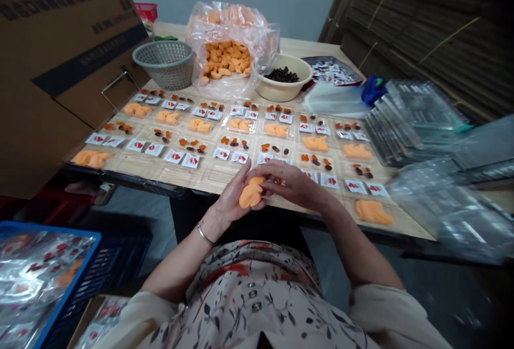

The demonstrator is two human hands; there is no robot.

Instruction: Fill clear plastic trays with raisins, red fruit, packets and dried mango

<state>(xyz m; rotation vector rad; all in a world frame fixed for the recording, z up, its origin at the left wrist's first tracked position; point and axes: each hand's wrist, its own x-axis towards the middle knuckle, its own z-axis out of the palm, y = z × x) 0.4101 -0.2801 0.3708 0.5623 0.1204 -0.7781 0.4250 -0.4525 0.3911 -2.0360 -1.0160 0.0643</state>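
My left hand is cupped, closed around a few smooth orange curved pieces just in front of the table's near edge. Bent over the same pieces, my right hand has its fingertips closed against them, partly hiding them. Clear trays stand in two rows on the table. They hold small white packets with red prints and amber and dark dried fruits. Orange pieces lie in every back-row tray and in the front row's end trays. My right hand covers part of one front tray.
Behind the trays stand a plastic bag of orange pieces, a grey basket, a cream bowl of dark fruits and a packet tray. Stacked clear trays are at right. A cardboard box and blue crate flank the left.
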